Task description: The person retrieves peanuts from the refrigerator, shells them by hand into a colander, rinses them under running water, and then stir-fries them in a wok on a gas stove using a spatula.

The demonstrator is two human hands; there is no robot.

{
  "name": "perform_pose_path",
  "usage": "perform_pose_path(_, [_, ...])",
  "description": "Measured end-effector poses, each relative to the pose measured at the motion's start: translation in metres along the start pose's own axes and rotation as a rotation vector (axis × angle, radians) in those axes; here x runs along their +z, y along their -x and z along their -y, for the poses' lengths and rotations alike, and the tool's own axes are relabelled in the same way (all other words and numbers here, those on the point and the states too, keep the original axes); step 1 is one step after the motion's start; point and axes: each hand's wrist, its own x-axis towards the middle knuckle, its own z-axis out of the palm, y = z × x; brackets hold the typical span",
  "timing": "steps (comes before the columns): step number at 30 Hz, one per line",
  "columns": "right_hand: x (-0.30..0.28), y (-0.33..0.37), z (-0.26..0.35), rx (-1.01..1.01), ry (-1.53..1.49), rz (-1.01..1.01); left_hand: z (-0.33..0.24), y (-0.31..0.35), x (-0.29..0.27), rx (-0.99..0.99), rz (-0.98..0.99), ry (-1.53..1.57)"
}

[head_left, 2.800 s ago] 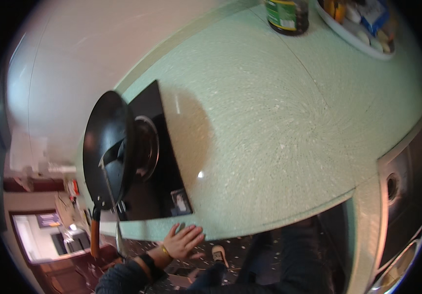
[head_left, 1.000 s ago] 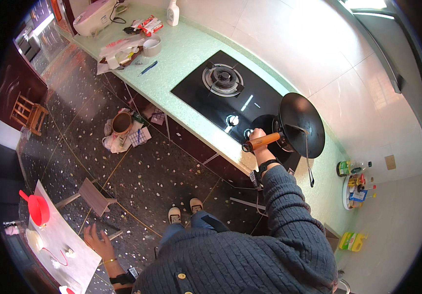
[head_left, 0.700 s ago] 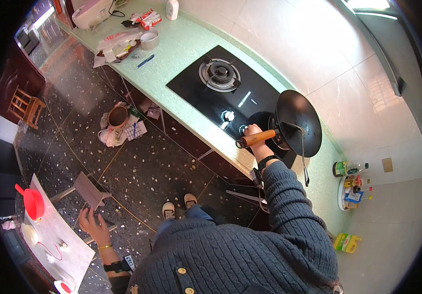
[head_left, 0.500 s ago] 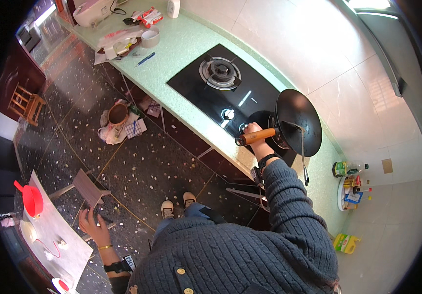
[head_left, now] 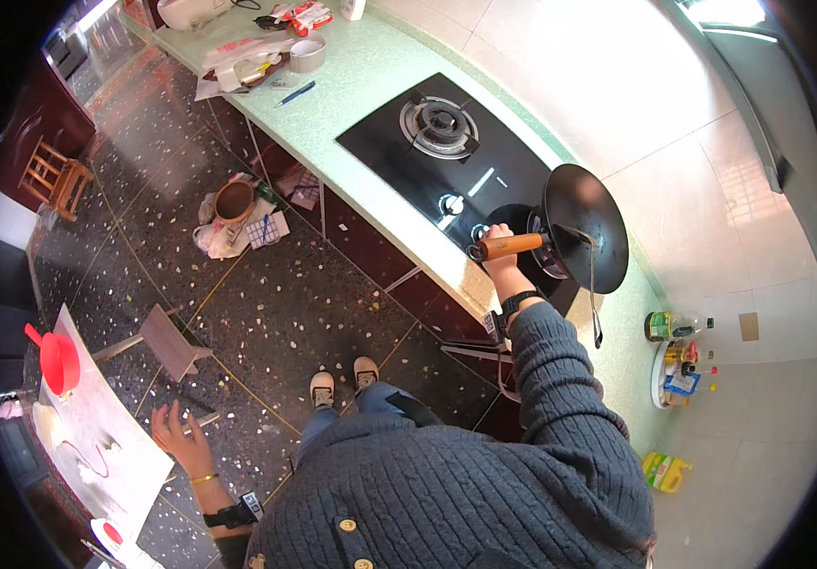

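My right hand [head_left: 500, 269] reaches in under the wooden handle [head_left: 511, 247] of a dark wok [head_left: 593, 223]. Its curled fingers are at a stove knob [head_left: 478, 232]; the handle hides part of the hand. The wok stands over the nearer burner of the black glass gas stove [head_left: 394, 156], and a long-handled metal utensil [head_left: 594, 302] rests in it, its handle out over the rim. Low on the left, my left hand [head_left: 181, 441] hangs open with fingers spread, holding nothing, close to a small wooden stool [head_left: 173, 343].
Oil and sauce bottles [head_left: 679, 327] and a yellow jug [head_left: 664, 471] line the counter's right end. Plastic bags, a white bowl [head_left: 308, 54] and a pen [head_left: 295, 93] lie at its far end. A table [head_left: 133, 465] with a red pan [head_left: 60, 365] is at left; a brown bowl [head_left: 234, 201] sits on the floor.
The whole view has shifted slightly, the stove appearing a little higher and farther right. My right hand stays at the knob beneath the wok handle. The left hand is still open.
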Motion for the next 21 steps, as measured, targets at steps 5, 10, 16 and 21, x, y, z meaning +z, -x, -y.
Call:
perform_pose_path(5, [-0.031,0.072,0.068,0.156,-0.121,-0.112,0.006,0.008,-0.001,-0.069,-0.015,0.007])
perform_pose_path(10, [-0.063,0.115,0.119,0.498,-1.114,0.175,0.005,0.008,-0.008,-0.13,-0.017,0.015])
perform_pose_path(16, [-0.101,0.065,0.133,0.87,-1.967,-0.083,0.001,-0.007,-0.008,-0.061,-0.046,0.033])
perform_pose_path(21, [-0.114,0.016,0.145,0.978,-2.219,-0.034,-0.004,-0.012,-0.008,0.001,-0.059,0.014])
